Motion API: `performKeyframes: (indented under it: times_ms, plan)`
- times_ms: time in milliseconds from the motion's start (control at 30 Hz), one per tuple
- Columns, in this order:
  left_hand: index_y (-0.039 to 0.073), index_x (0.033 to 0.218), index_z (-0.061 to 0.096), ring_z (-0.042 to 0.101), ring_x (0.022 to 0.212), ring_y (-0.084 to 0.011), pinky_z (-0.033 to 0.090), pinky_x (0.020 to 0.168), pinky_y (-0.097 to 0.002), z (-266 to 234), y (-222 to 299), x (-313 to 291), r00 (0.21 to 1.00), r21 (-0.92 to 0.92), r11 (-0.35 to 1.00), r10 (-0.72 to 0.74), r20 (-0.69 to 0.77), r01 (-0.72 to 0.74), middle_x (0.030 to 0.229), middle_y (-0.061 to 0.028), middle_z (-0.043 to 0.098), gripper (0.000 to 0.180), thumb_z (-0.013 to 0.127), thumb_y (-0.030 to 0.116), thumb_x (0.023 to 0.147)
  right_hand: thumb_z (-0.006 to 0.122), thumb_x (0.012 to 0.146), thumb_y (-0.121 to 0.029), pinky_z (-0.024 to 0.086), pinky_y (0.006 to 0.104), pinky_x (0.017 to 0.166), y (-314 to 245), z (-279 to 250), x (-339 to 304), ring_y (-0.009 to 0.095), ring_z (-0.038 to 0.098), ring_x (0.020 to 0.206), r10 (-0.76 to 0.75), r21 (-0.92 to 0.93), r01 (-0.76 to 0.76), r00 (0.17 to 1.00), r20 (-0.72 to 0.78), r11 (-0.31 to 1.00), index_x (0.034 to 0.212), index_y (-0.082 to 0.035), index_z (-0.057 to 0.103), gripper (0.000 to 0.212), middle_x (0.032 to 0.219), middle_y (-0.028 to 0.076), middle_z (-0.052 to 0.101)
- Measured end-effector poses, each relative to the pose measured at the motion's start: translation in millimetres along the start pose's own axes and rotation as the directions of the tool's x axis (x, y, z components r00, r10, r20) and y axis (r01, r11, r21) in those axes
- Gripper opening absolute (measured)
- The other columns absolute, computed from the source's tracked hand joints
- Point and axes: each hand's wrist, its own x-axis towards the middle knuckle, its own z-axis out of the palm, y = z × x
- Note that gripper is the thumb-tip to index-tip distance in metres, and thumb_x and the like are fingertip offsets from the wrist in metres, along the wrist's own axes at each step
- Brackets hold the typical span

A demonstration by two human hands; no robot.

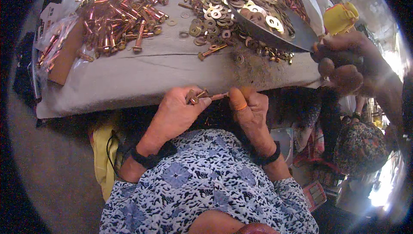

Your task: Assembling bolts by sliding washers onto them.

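Note:
In front of my lap, just below the table's near edge, my left hand [177,111] is closed around a few copper-coloured bolts [197,98]. One bolt [218,96] sticks out from its fingertips toward the right. My right hand [251,109] pinches the tip of that bolt between thumb and fingers; an orange band circles its thumb. Whether a nut or washer is under those fingertips is hidden. Beyond my hands, a single bolt [212,52] lies on the table next to flat washers [211,14] and small brass-coloured nuts [279,56].
A large heap of bolts [124,19] covers the table's back left, beside a cardboard strip [66,60] and plastic bag. At right, another person's hand [344,62] grips a metal scoop [297,40] loaded with washers. Behind it is a yellow object [341,18].

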Motion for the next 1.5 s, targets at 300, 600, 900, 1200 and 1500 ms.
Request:
performKeyframes:
  times_ms: [300,600,900,1200,1500]
  plan:
    - [-0.001,0.075,0.057,0.039,0.053,-0.0078,0.034,0.047,-0.0278,-1.0,2.0,0.5,0.998,-0.043,0.997,-0.058,0.027,0.059,0.055,-0.0012,0.045,0.02,0.06,0.018,0.079,0.067,0.073,-0.02,0.049,0.0299,0.062,4.9,0.7,-1.2,0.022,0.062,0.066,-0.032,0.049,0.032,0.999,0.012,0.998,0.079,-0.004,0.063,0.017,0.073,0.011,0.064]
    - [-0.001,0.08,0.059,0.04,0.053,-0.0084,0.036,0.049,-0.0266,-2.7,5.8,-0.9,0.997,-0.035,0.998,-0.057,0.052,0.059,0.056,-0.0005,0.047,0.019,0.06,0.017,0.079,0.062,0.077,-0.019,0.047,0.0281,0.057,-3.6,2.4,1.6,0.017,0.06,0.06,-0.066,-0.019,0.065,0.995,-0.077,0.998,0.076,-0.003,0.062,0.016,0.066,0.01,0.061]
    - [0.0,0.086,0.061,0.043,0.054,-0.0079,0.037,0.049,-0.0278,-17.3,3.9,-4.5,0.981,-0.146,0.975,-0.154,0.115,0.17,0.057,-0.0005,0.049,0.021,0.06,0.019,0.079,0.055,0.084,-0.018,0.034,0.0198,0.042,-7.8,24.5,2.8,0.005,0.046,0.046,-0.251,0.088,0.272,0.947,-0.202,0.958,0.072,-0.001,0.058,0.021,0.055,-0.002,0.052]
    - [0.002,0.091,0.062,0.043,0.057,-0.0083,0.039,0.054,-0.0273,-29.8,7.7,-12.0,0.991,-0.173,0.976,-0.125,0.054,0.133,0.061,-0.0019,0.051,0.021,0.059,0.019,0.079,0.054,0.085,-0.012,0.04,0.0205,0.046,-28.4,29.3,11.7,0.007,0.051,0.051,-0.281,0.124,0.302,0.946,-0.163,0.945,0.077,-0.001,0.056,0.014,0.059,0.001,0.055]
    - [0.0,0.085,0.059,0.042,0.053,-0.0095,0.038,0.049,-0.0275,-29.5,2.7,-13.1,0.999,-0.134,0.991,-0.017,-0.036,0.012,0.056,-0.0047,0.047,0.02,0.059,0.019,0.079,0.054,0.085,-0.011,0.039,0.0209,0.047,-28.4,18.3,15.0,0.008,0.05,0.051,-0.25,0.082,0.256,0.966,-0.069,0.963,0.075,-0.001,0.056,0.014,0.059,0.001,0.052]
